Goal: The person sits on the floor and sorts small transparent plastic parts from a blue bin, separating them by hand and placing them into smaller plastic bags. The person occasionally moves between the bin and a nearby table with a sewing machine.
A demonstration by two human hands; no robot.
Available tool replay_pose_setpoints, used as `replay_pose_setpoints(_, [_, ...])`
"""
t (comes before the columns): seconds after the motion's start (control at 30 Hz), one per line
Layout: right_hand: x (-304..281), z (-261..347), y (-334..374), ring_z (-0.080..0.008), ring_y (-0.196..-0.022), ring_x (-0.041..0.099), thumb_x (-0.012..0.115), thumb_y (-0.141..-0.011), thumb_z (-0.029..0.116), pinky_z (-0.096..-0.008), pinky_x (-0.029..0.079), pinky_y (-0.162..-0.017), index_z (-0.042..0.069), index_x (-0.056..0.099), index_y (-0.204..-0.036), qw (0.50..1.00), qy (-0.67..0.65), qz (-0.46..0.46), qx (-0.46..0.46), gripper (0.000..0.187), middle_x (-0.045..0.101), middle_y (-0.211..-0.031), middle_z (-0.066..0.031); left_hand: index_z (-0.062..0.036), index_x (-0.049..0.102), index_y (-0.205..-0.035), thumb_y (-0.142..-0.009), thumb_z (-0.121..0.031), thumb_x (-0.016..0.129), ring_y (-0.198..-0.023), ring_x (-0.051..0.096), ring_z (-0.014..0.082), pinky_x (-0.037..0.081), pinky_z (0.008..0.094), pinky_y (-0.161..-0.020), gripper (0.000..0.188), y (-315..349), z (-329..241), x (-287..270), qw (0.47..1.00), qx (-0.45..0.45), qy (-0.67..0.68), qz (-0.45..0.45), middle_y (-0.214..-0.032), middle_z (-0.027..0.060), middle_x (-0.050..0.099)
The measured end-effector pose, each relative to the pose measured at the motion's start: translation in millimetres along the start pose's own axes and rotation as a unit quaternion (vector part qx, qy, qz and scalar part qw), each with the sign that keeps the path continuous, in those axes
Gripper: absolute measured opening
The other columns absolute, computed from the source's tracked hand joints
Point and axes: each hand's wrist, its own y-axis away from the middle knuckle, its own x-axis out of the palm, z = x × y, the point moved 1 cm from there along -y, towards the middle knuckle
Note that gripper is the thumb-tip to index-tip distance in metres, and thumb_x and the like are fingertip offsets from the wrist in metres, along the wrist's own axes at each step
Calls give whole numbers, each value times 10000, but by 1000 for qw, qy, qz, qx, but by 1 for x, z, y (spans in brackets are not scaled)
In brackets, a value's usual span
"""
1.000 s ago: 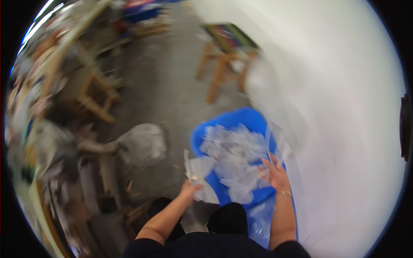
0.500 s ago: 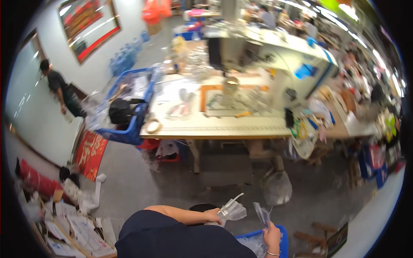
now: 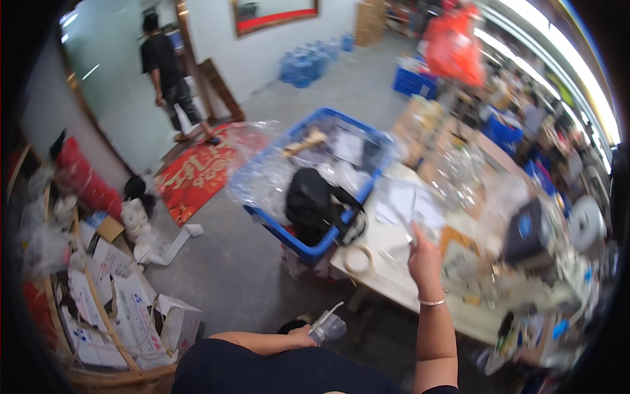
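Down low, my left hand [image 3: 303, 336] is closed around a bundle of clear plastic pieces [image 3: 330, 328] with a white strip sticking out. My right hand [image 3: 426, 259], a bangle on its wrist, reaches out over the near left part of the pale sewing table [image 3: 341, 261]. Its fingers are pressed together on thin clear plastic pieces [image 3: 401, 220], blurred and hard to tell from the white papers [image 3: 420, 205] behind. A roll of tape [image 3: 358, 260] lies on the table corner, left of this hand.
A blue basket [image 3: 262, 222] of plastic wrap, with a black bag [image 3: 310, 203] on top, adjoins the table's left side. Flattened cartons [image 3: 134, 322] stand at the lower left. Beyond the red mat [image 3: 197, 174], a person [image 3: 167, 72] stands by the glass door.
My view has swung left. My right hand has risen from above the lower blue container to over the table. My left hand stays low with its bundle. The other person has moved at the doorway.
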Motion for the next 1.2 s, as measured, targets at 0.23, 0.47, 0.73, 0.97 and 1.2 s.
replay_pose_setpoints(0.23, [159,33,-182,-349,-1141,495,457,-836,90,-529,398,-865,79,454,-1296,988,118,-72,-72,460,566,-1192,-148,-82,422,-1281,-630,-281,699,-1004,601,345,473,419,-847,735,-19,-37,-76,999,17,-43,5,-1091,191,613])
replay_pose_setpoints(0.47, [193,43,-155,-313,-1169,465,445,-817,97,-569,310,-965,45,546,-1106,995,-38,67,-58,310,535,-1198,-144,-90,431,-1252,-599,-339,744,-995,596,377,465,428,-852,766,-43,-70,-73,984,70,-141,85,-1057,211,617])
replay_pose_setpoints(0.73, [131,-43,212,-278,-1145,504,559,-754,57,-426,365,-983,65,615,-1070,947,-53,-268,168,321,587,-1128,-96,-81,430,-1236,-615,-347,785,-1027,595,343,452,395,-876,763,-67,-102,-14,901,179,-349,185,-1067,186,628])
replay_pose_setpoints(0.97, [236,140,534,-376,-1114,490,644,-787,378,-562,395,-870,66,578,-1106,591,-272,123,749,451,549,-1123,-149,-32,494,-1142,-606,-133,784,-953,617,255,481,360,-830,618,-126,-99,70,852,157,-402,296,-1021,142,633])
replay_pose_setpoints(1.2, [330,187,646,-272,-821,645,639,-784,359,-386,504,-744,72,679,-916,482,-596,-62,639,318,673,-869,-118,-76,496,-1132,-744,-30,641,-903,591,249,489,414,-810,417,-122,-85,279,867,14,-272,418,-964,67,589])
